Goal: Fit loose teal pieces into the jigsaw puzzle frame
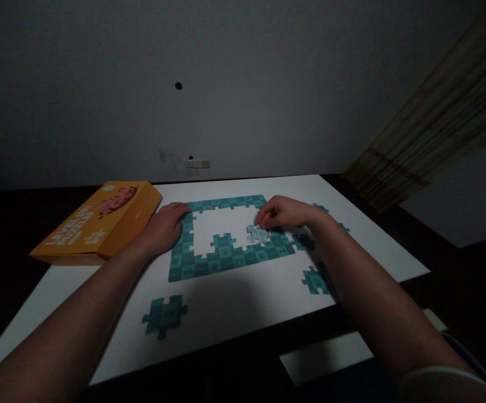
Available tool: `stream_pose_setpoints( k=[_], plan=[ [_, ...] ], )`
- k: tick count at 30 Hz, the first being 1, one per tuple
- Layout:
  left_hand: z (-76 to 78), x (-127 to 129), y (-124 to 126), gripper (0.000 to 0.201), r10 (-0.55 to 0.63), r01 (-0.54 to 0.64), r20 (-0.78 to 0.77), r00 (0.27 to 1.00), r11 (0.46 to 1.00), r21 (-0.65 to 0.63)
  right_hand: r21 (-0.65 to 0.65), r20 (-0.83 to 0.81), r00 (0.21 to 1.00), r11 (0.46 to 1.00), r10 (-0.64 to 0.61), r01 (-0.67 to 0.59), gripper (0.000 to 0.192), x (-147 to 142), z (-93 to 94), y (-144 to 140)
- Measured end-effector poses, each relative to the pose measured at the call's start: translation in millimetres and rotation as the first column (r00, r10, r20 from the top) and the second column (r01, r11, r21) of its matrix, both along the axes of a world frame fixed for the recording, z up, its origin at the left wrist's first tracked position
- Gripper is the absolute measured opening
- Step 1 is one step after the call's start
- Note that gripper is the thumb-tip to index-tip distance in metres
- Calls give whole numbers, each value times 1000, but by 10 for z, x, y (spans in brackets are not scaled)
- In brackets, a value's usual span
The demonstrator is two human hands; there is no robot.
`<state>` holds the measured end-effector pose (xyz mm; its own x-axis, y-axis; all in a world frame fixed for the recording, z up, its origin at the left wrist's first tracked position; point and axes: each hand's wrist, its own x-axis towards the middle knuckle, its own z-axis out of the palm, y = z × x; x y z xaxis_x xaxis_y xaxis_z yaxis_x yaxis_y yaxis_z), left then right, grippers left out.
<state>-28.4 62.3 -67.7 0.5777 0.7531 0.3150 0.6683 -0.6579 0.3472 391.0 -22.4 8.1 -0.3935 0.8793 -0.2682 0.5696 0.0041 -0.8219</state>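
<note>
A teal checkered jigsaw puzzle lies on the white table, its border joined round a bare middle. At the upper part of its left border rests my left hand, open, its fingers stretched over the edge pieces. My right hand is closed in a pinch at the right side of the puzzle. Between its fingertips is a puzzle piece, tilted and shining pale in the light. That piece sits over the inner edge of the lower right border; whether it touches the pieces below I cannot tell.
A yellow puzzle box lies on the table at the left. One loose teal piece is near the front left. Several more, such as the loose piece, lie at the right, partly behind my right forearm. A wall stands behind.
</note>
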Motion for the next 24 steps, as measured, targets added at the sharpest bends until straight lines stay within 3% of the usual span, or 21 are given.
stream_pose_setpoints(
  k=[4,17,24],
  plan=[
    [24,-10,-31,52,0,0,1,1000,1000,10,-1,-63,998,1000,-18,18,24,52,-106,-53],
    [108,-28,-43,54,-16,16,-39,999,1000,-10,150,-35,997,987,64,-58,23,76,-182,-106],
    [89,-34,-30,55,-3,2,-49,999,1000,-18,154,-30,998,987,58,-53,23,102,-180,-112]
  ],
)
